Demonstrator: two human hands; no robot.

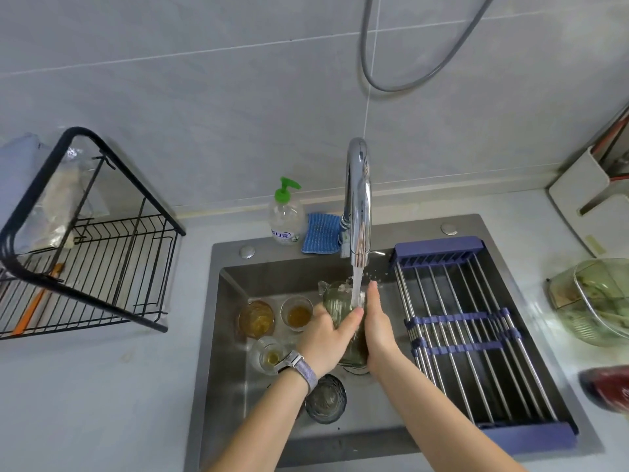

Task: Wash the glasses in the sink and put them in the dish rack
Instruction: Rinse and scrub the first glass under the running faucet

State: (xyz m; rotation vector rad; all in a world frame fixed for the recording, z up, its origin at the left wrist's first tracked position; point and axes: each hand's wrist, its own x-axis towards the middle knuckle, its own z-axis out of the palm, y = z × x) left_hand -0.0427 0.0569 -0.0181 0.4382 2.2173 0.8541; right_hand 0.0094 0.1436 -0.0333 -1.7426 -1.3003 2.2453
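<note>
Water is poured from the chrome faucet onto a greenish glass pitcher, which is held between both hands at the centre of the sink. The left hand, with a watch strapped at the wrist, is wrapped round the pitcher's near side, fingers curled on the glass. The right hand is laid flat against the pitcher's 3 o'clock side, fingers straight and together, pointing toward 12 o'clock.

At 9 o'clock of the hands two glasses holding amber liquid are stood on the sink floor: a wide amber glass and, just beside it, a small amber glass. At 7 o'clock a clear glass with a little yellow liquid is seen, partly hidden by the left wrist. At 6 o'clock a dark ribbed glass is stood.

Across the sink's 3 o'clock half a blue-ended roll-up rack is spread. At 12 o'clock, on the sink's rim, a soap bottle with a green pump and a blue sponge cloth are placed. Well apart at 9 o'clock, a black wire dish rack is set on the counter. At 3 o'clock a green glass bowl is set on the counter
</note>
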